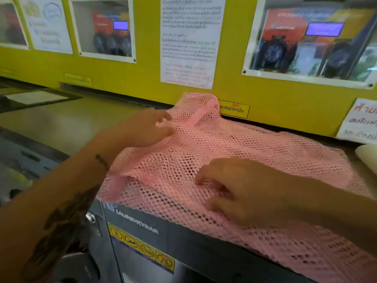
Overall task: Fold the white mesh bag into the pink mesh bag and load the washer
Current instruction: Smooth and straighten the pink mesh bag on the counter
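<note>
Nearest, at about five o'clock, the right hand [240, 193] lies knuckles-up on the pink mesh bag [255, 144], its fingers curled down into the netting. It seems to pinch or pin the cloth there, probably to keep the near layer from sliding while the other hand works; whether it truly grips a fold I cannot tell, since the fingertips are hidden under the hand.

The bag is spread across the top of the washer [183, 237], which serves here as a bench, and its near edge hangs over the dark front panel above a row of warning stickers [142, 252]. Laid flat like this, the bag can be opened and filled easily.

Farther off, at ten o'clock, the left hand [149, 127] reaches over the bag's left edge with fingers loosely spread and partly bent, touching a raised fold of mesh, apparently lifting or parting it to find the mouth. Motion blur hides whether it holds anything.

At three o'clock, at the picture's edge, a pale bundle [367, 156] rests on the washer top; it may be the white mesh bag, not yet tucked in.

Beyond, at twelve o'clock, the bag's far corner bunches against the yellow wall [142, 78] with its posted notices.
</note>
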A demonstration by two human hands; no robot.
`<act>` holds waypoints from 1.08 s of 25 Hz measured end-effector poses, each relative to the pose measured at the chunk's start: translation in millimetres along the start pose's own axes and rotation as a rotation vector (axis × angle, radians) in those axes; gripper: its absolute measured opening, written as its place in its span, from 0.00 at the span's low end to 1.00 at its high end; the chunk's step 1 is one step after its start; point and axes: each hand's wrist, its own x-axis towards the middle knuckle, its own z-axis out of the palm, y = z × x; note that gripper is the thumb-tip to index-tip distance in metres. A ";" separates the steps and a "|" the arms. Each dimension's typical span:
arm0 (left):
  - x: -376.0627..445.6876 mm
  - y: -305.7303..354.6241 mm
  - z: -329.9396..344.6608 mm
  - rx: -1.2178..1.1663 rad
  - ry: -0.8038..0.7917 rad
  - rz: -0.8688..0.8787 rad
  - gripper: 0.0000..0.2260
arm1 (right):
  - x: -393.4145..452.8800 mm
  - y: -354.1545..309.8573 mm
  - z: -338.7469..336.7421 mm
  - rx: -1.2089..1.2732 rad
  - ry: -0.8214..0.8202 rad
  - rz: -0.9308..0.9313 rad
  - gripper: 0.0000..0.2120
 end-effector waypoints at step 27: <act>-62.4 302.9 67.7 -0.190 -0.509 0.291 0.17 | -162.5 216.2 -58.7 -0.069 -0.060 0.516 0.17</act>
